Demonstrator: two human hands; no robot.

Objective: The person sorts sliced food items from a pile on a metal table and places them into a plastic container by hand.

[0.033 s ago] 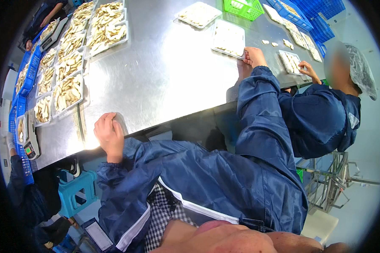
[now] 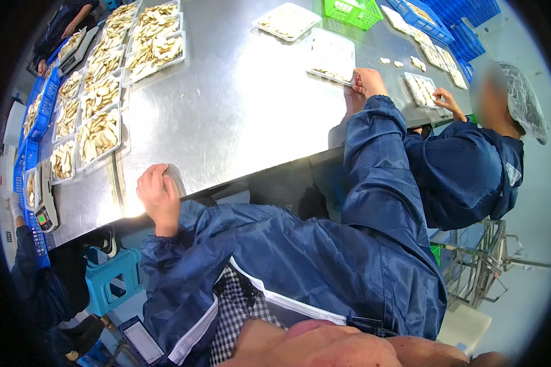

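Note:
A clear plastic tray (image 2: 330,55) of pale sliced pieces, perhaps mushroom, lies on the metal table (image 2: 239,116) to the right. At its near right corner my right hand (image 2: 368,82) has its fingers bent around the rim, and the tray rests flat. My left hand (image 2: 159,191) leans on the table's near edge, its fingers curled in loosely; nothing shows in them. Beyond the right-hand tray, slightly left, sits another filled tray (image 2: 288,22).
Filled trays (image 2: 98,133) stand in rows at left, beside a scale (image 2: 45,211) and blue baskets (image 2: 41,113). A green basket (image 2: 354,12) is at the far right. Close on my right, a co-worker's hand (image 2: 450,103) touches a small tray (image 2: 420,90). A blue stool (image 2: 113,278) stands below.

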